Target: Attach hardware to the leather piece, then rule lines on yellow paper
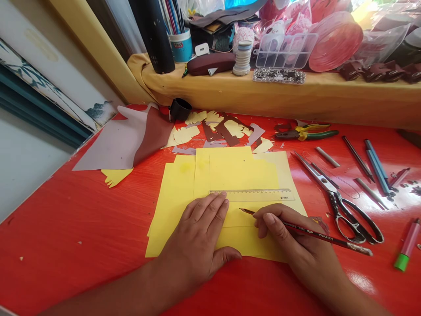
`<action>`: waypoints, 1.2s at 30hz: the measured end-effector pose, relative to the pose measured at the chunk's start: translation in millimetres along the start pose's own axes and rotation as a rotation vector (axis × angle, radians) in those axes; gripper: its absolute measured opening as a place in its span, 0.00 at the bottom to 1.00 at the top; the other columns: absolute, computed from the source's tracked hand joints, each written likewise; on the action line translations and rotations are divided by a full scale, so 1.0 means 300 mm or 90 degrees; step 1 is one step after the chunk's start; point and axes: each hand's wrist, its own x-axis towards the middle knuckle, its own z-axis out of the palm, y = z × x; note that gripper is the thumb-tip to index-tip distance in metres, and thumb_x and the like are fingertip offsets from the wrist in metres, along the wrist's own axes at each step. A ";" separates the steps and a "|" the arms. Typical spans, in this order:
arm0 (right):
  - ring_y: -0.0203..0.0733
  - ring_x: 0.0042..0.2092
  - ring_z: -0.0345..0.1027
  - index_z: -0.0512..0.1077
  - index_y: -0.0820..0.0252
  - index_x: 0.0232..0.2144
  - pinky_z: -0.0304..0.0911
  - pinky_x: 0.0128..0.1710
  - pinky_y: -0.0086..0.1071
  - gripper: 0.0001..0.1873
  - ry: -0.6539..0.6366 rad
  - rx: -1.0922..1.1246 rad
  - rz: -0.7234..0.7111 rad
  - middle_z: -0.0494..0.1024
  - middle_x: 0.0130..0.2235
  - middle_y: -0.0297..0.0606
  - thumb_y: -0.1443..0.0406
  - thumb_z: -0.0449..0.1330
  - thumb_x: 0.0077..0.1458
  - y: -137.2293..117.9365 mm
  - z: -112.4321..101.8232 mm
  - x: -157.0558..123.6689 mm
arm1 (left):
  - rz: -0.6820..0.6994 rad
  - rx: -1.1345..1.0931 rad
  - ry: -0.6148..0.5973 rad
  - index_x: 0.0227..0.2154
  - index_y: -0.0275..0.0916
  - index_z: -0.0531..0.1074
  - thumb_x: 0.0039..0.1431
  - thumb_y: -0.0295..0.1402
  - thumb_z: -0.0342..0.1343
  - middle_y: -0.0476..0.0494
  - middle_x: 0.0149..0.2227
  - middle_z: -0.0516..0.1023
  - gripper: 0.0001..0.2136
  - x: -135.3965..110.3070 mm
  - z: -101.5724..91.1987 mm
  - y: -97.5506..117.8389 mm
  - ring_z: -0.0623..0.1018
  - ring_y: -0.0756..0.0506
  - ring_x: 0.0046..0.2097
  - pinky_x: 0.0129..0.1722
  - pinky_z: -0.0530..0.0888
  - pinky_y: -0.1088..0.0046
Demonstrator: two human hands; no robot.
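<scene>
Several yellow paper sheets [243,173] lie overlapped on the red table [82,219]. A clear plastic ruler [256,194] rests across them. My left hand [200,237] lies flat on the paper, fingers stretched out, fingertips touching the ruler's left end. My right hand [289,239] grips a dark red pencil [315,235], its tip on the yellow paper just below the ruler.
Scissors [338,202] lie to the right, with pens [378,166], pliers [305,132] and a green-capped marker [408,245] beyond. Cut scraps and grey-brown sheets [131,140] lie at the back left. A cloth-covered shelf [263,94] holds boxes, a cup of pens and clutter.
</scene>
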 end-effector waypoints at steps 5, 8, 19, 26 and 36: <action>0.39 0.31 0.78 0.79 0.52 0.34 0.70 0.30 0.27 0.15 0.001 0.003 0.003 0.81 0.27 0.31 0.57 0.58 0.72 0.000 -0.002 -0.002 | -0.001 0.004 -0.001 0.69 0.26 0.62 0.74 0.58 0.44 0.29 0.71 0.67 0.38 -0.002 0.001 0.001 0.65 0.35 0.71 0.67 0.65 0.52; 0.38 0.31 0.78 0.79 0.51 0.34 0.70 0.30 0.26 0.15 0.001 0.006 0.006 0.80 0.27 0.31 0.57 0.58 0.72 0.001 -0.002 -0.002 | -0.003 0.002 0.000 0.69 0.27 0.62 0.74 0.58 0.44 0.29 0.71 0.67 0.38 -0.002 0.003 0.000 0.65 0.35 0.71 0.68 0.64 0.53; 0.41 0.36 0.78 0.77 0.53 0.28 0.71 0.37 0.30 0.21 0.019 0.050 0.055 0.81 0.29 0.35 0.53 0.57 0.72 -0.002 -0.001 -0.002 | -0.010 -0.007 0.023 0.69 0.29 0.64 0.75 0.57 0.42 0.30 0.70 0.69 0.36 -0.004 0.021 0.000 0.66 0.34 0.70 0.66 0.66 0.52; 0.43 0.34 0.76 0.76 0.56 0.29 0.71 0.39 0.33 0.26 0.049 0.113 0.127 0.77 0.24 0.36 0.47 0.55 0.72 -0.009 -0.003 0.021 | -0.019 -0.017 0.056 0.67 0.29 0.67 0.75 0.57 0.41 0.33 0.69 0.71 0.36 -0.008 0.031 0.000 0.68 0.36 0.68 0.67 0.63 0.55; 0.41 0.28 0.71 0.75 0.58 0.29 0.69 0.35 0.35 0.27 0.010 0.133 0.117 0.73 0.21 0.34 0.45 0.57 0.70 -0.116 -0.007 0.133 | -0.024 -0.051 0.051 0.69 0.31 0.65 0.75 0.55 0.44 0.31 0.70 0.69 0.34 -0.009 0.035 -0.001 0.66 0.35 0.70 0.67 0.64 0.53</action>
